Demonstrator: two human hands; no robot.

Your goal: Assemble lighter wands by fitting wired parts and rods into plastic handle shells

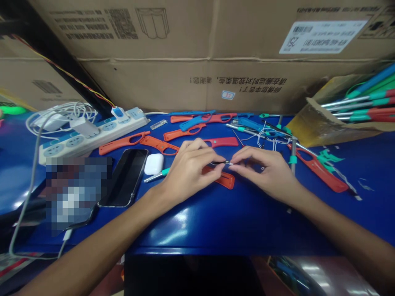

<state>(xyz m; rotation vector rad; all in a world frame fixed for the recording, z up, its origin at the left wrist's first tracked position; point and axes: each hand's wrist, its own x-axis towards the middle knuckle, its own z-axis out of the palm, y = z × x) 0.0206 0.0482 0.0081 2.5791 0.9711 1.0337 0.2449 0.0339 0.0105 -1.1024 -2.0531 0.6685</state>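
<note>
My left hand (196, 164) is closed in a pinch on a small dark piece (226, 162) with a thin white wire. Thumb and forefinger of my right hand (262, 169) pinch a small white piece (231, 163) against its tip. Both pieces are too small to name. Below the fingertips lies an orange-red lighter handle shell (226, 180), partly covered by my left hand. Behind it rests a red handle shell (224, 142). A lighter with a metal tube and green collar (157, 175) pokes out beside my left hand.
More orange shells (123, 142) and blue shells (196, 122) lie along the back. Thin white wires (265, 131) and metal tubes are at right, near a bag of lighters (308, 119). A power strip (95, 133), phone (125, 176) and white earbud case (153, 164) stand left. Cardboard (185, 41) walls the back.
</note>
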